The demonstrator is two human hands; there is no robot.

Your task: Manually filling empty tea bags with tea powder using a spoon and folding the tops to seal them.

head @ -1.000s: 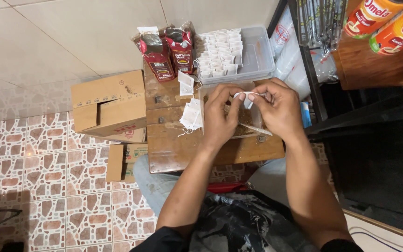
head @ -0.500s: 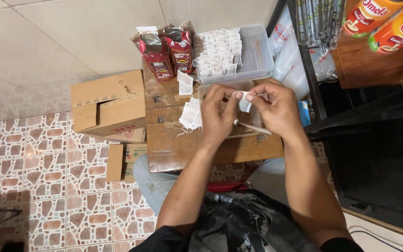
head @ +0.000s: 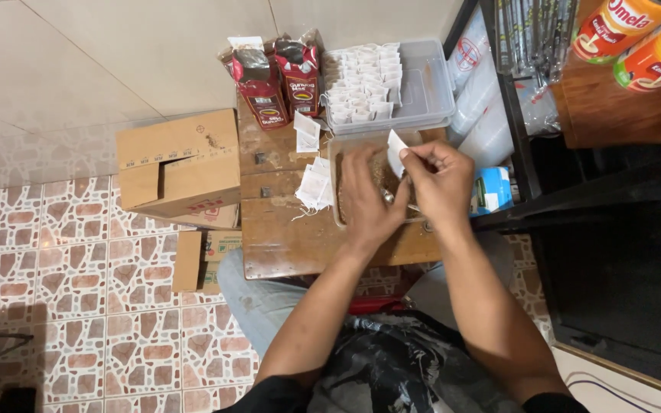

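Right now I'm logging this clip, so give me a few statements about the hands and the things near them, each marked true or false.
1. The right hand pinches a small white paper bag. True.
2. The left hand rests on the cardboard box. False: it is over the clear tray of brown powder.
3. Two dark red packets stand at the wooden table's far edge. True.
4. The clear tub of white bags sits on the floor. False: it is on the table.
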